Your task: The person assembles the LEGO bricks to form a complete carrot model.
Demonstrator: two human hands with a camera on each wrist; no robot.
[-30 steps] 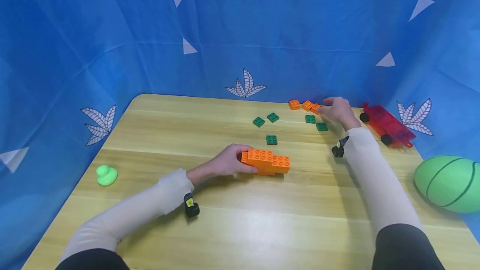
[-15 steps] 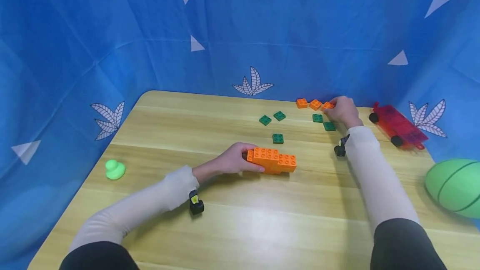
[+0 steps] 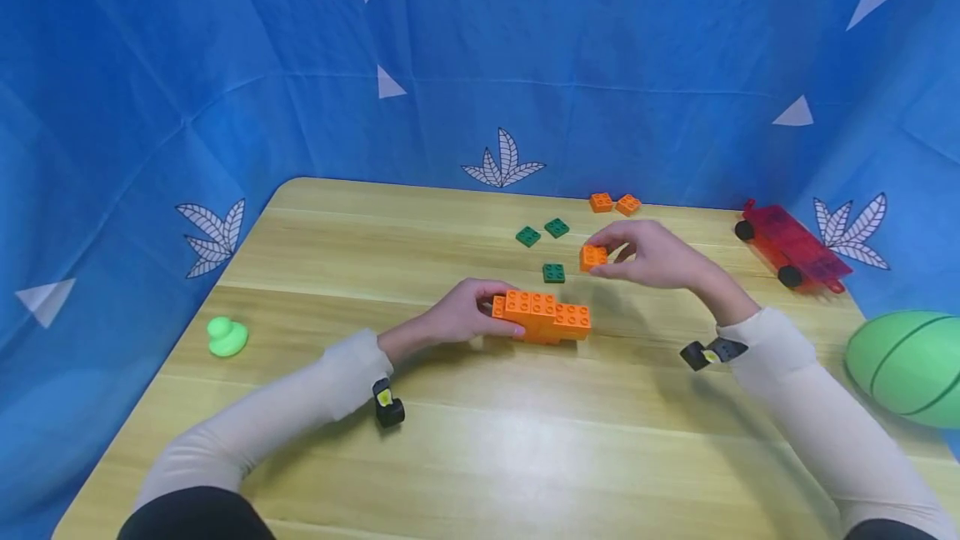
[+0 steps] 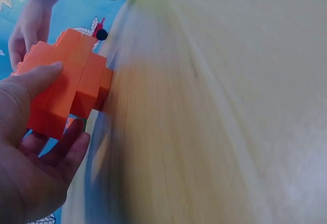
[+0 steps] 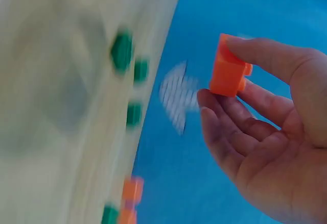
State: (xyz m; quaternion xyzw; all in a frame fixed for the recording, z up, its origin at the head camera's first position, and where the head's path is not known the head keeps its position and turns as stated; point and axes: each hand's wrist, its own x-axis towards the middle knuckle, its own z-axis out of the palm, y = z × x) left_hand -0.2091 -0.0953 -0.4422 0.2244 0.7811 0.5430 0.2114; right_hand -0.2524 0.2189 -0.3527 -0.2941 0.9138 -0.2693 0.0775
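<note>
My left hand (image 3: 468,312) grips the left end of an orange block assembly (image 3: 543,319), built of stacked toy bricks, at the middle of the table. In the left wrist view the thumb lies across the face of the orange assembly (image 4: 74,76), with the fingers beneath. Between thumb and fingers, my right hand (image 3: 648,255) pinches a small orange brick (image 3: 592,257), held up beyond the assembly and apart from it. The right wrist view shows this orange brick (image 5: 228,68) with its studs turned toward the palm.
Two orange bricks (image 3: 614,204) lie at the table's back edge. Several green bricks, such as one green brick (image 3: 553,273), lie behind the assembly. A red toy car (image 3: 795,248) and a green ball (image 3: 903,367) are at the right, a green duck (image 3: 227,337) at the left.
My right hand has taken the rightmost orange brick from the back row and carried it left and nearer, toward the assembly. The left hand keeps its grip in about the same place.
</note>
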